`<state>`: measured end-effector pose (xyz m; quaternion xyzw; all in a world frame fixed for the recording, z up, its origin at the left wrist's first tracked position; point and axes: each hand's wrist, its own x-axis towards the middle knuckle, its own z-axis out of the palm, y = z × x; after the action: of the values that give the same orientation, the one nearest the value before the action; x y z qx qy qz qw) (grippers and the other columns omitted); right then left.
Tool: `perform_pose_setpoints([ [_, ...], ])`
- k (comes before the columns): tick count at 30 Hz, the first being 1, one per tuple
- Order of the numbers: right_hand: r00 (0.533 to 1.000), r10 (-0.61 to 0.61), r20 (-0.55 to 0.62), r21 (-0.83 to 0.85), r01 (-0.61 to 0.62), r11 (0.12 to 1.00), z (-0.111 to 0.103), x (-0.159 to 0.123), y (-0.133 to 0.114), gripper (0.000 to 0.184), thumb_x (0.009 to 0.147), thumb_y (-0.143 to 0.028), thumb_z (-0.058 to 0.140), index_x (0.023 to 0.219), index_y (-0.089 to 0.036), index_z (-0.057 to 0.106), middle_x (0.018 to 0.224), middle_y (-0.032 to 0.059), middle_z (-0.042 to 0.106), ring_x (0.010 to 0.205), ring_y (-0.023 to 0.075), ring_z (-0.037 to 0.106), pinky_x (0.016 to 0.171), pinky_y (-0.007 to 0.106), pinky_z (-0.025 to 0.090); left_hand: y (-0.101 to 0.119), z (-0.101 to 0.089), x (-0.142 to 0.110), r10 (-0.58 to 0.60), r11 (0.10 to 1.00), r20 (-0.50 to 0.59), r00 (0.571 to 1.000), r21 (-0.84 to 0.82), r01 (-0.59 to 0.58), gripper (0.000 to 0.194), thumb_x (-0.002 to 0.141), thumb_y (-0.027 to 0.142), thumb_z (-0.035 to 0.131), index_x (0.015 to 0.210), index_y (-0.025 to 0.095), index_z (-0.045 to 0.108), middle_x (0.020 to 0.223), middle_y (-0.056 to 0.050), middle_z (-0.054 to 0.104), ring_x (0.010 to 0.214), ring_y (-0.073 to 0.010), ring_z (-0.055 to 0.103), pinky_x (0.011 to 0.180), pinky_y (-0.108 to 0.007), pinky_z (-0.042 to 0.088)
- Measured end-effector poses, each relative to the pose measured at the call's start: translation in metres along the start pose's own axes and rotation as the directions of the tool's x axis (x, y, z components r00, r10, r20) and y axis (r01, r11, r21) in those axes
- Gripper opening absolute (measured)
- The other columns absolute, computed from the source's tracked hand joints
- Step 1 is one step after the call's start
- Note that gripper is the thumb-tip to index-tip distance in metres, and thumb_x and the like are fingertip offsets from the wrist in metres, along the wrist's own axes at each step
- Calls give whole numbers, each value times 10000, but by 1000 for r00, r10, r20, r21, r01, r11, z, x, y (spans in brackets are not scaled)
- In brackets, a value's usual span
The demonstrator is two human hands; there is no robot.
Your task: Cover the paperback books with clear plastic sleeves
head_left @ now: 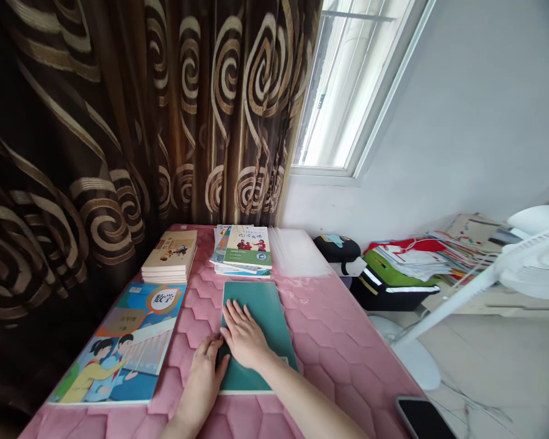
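Observation:
A book with a plain green cover (260, 299) lies flat on the pink quilted surface in front of me. My right hand (244, 335) rests palm down on its cover with the fingers stretched out and slightly spread. At the book's left edge is my left hand (205, 369); its fingers are bent against the edge and the thumb lies apart from them over the cover. A pale label, partly hidden by my right forearm, shows near the book's lower right. To the left lies a large blue maths textbook (141, 332) with two drawn children on its front.
Behind it stands a stack of tan-covered books (170, 251). Several picture-covered books (248, 247) lie beside clear plastic sheets (297, 253) at the far end. A phone (423, 417) sits at the right edge. Beyond are a white fan (462, 292) and a black-green bag (388, 280).

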<state>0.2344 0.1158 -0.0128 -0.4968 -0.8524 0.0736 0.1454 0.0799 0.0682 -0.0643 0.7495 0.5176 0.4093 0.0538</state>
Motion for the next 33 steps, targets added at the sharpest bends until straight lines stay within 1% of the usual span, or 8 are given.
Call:
perform_pose_setpoints([
  [6,983,171,60,-73,-167,983,-24,-98,32,626,1000,-499,177,1508,-136,230,1574,74,119,1458,240,139,1197,458,172,-2,1,2,11,1000,13,1000,-17,-11,254,868,247,521,1074,176,651,1058,-99,703,1006,-232,677,883,-392,577],
  [11,944,304,126,-96,-293,951,-35,-124,30,670,991,-511,196,1503,-79,197,1566,123,70,1460,280,92,1193,520,100,1,-5,-3,-20,1000,93,995,14,19,360,855,255,497,1168,138,628,1165,-137,673,1106,-257,636,952,-425,539],
  [14,980,45,196,15,-49,999,-34,-110,20,629,998,-481,224,1519,-139,147,1577,77,39,1466,235,52,1203,461,101,3,-14,-8,-69,998,208,976,16,67,458,846,271,493,1279,141,569,1306,-139,604,1205,-259,576,1010,-429,496],
  [17,956,-175,236,107,153,982,-38,-74,30,583,1003,-461,237,1525,-223,131,1588,14,80,1467,176,67,1209,413,84,7,-23,-9,-136,990,320,938,5,142,495,848,278,491,1331,177,533,1380,-111,554,1253,-243,538,1046,-412,464],
  [22,955,144,258,-41,-138,990,-55,3,80,635,999,-454,146,1514,-83,164,1587,92,54,1468,196,32,1201,403,57,15,-34,-5,-211,973,387,898,-9,232,524,828,286,509,1339,172,530,1403,-103,535,1311,-250,476,1095,-426,407],
  [26,931,269,248,-117,-247,962,-57,23,87,666,994,-438,158,1505,-11,144,1581,135,11,1466,235,3,1201,410,47,20,-38,-3,-245,959,368,897,-44,280,535,807,288,525,1325,155,537,1375,-111,557,1305,-251,482,1098,-432,402],
  [30,967,-16,254,9,14,1000,-38,-8,47,667,992,-465,176,1515,-52,155,1585,120,25,1468,232,0,1205,418,25,22,-38,1,-277,946,332,902,-69,316,543,742,264,587,1274,159,576,1318,-118,596,1258,-273,527,1078,-449,424],
  [33,922,-297,248,142,268,953,-23,-32,20,658,988,-477,239,1527,-113,140,1593,79,14,1471,202,3,1212,392,27,24,-39,3,-287,938,341,895,-88,334,570,714,237,600,1278,156,576,1333,-126,583,1268,-281,515,1081,-454,418],
])
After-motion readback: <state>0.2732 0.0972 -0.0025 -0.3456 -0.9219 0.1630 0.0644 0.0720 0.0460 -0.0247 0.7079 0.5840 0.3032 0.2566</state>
